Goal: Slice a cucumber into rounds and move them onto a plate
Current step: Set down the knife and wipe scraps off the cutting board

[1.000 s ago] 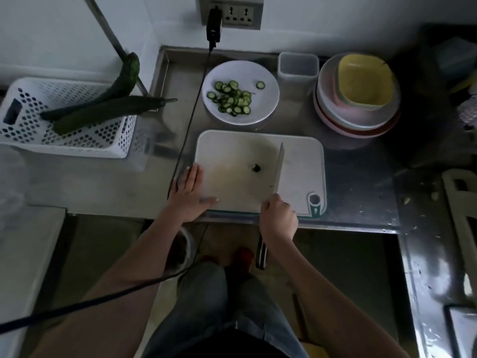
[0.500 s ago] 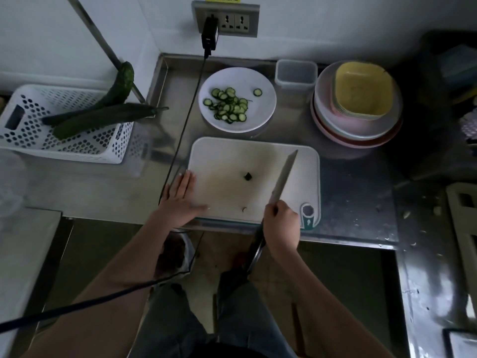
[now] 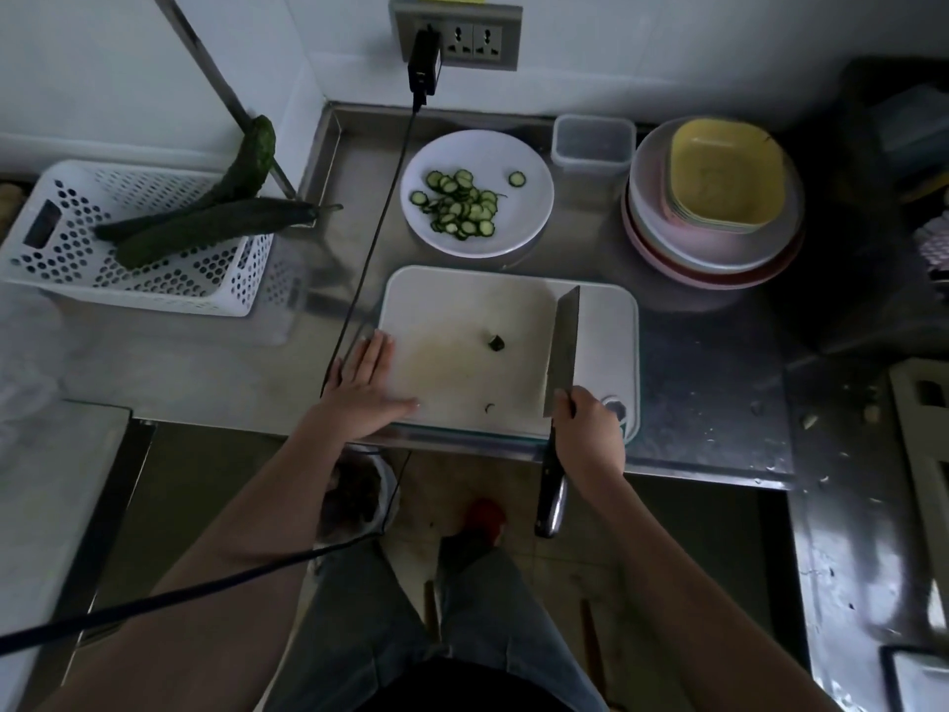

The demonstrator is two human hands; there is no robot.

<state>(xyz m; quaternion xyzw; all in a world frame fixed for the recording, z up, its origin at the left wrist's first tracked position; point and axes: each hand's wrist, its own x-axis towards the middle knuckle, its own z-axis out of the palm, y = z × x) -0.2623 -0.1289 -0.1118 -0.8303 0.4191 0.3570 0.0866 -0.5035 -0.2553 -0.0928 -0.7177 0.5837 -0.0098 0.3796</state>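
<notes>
Over on the left there's a white perforated plastic basket with two dark green whole cucumbers sticking out of it. The left hand lies flat, fingers straight, on the left edge of the white rectangular cutting board. A small dark cucumber end piece sits mid-board. Behind the board, the round white plate has the thin green cucumber rounds piled on it. The right hand grips a black-handled cleaver, blade over the board's right side.

Cutting board at table front edge; plate with cucumber rounds behind it. Basket holding two cucumbers far left. Stacked dishes right of plate, container between them.
</notes>
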